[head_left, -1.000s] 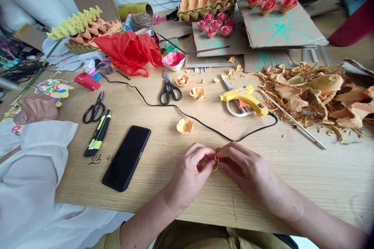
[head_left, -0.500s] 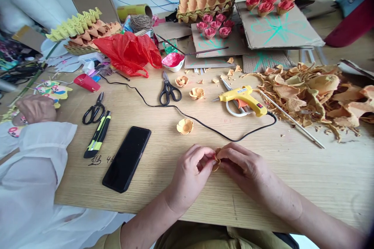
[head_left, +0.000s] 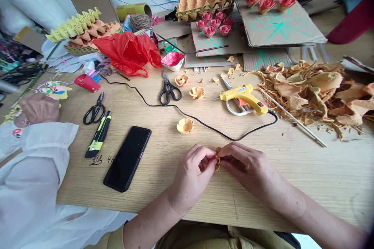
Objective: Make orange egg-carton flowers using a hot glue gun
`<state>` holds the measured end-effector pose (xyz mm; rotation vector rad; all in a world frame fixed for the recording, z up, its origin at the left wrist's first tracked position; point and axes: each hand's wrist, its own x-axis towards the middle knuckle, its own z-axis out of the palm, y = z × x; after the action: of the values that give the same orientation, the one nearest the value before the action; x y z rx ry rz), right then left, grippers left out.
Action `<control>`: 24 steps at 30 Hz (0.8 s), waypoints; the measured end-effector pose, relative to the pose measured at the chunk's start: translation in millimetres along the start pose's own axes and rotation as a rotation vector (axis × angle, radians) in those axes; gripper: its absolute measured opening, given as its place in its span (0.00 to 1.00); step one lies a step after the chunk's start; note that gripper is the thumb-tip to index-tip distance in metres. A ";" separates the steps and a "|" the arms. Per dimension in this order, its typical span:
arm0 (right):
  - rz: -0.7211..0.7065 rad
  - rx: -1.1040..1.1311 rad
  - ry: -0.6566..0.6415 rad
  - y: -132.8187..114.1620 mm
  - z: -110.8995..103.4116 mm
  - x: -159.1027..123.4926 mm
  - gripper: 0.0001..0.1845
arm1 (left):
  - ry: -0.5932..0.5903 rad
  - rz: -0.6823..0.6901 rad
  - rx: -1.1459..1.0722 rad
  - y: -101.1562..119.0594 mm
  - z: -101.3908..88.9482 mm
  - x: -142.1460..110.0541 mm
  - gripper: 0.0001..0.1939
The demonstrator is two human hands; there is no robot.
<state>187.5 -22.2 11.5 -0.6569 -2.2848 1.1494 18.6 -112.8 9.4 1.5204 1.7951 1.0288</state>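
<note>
Between the fingertips of both hands is a small orange egg-carton petal piece, largely covered by the fingers. My left hand pinches it from the left, and my right hand pinches it from the right, just above the table's front edge. Beyond the hands sits a pale orange paper flower cup. Farther back lie a layered paper flower and a rolled-looking paper flower. A yellow hot glue gun rests on its side over white-handled scissors.
Black scissors, a second pair, a utility knife and a phone lie leftward. Carton scraps and a stick are at right. Red flowers stand on cardboard. A co-worker's hand is at far left.
Both my hands stay pinched on the petal piece with barely any movement. The view has shifted slightly. The co-worker's hand at far left has moved a little to the right.
</note>
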 end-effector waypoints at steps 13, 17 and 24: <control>0.025 -0.033 0.007 -5.5 5.9 -0.5 0.08 | 0.021 0.079 0.023 1.5 -3.3 -2.9 0.10; 0.010 -0.066 0.021 -6.0 7.2 -0.6 0.07 | 0.001 0.068 -0.007 0.3 -4.4 -1.8 0.11; -0.015 -0.060 0.036 -2.2 4.8 -1.1 0.07 | -0.031 0.088 0.012 -2.9 -4.3 1.4 0.11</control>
<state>185.0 -26.8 10.6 -0.6766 -2.2976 1.0571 13.2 -112.4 9.5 1.6262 1.7296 1.0314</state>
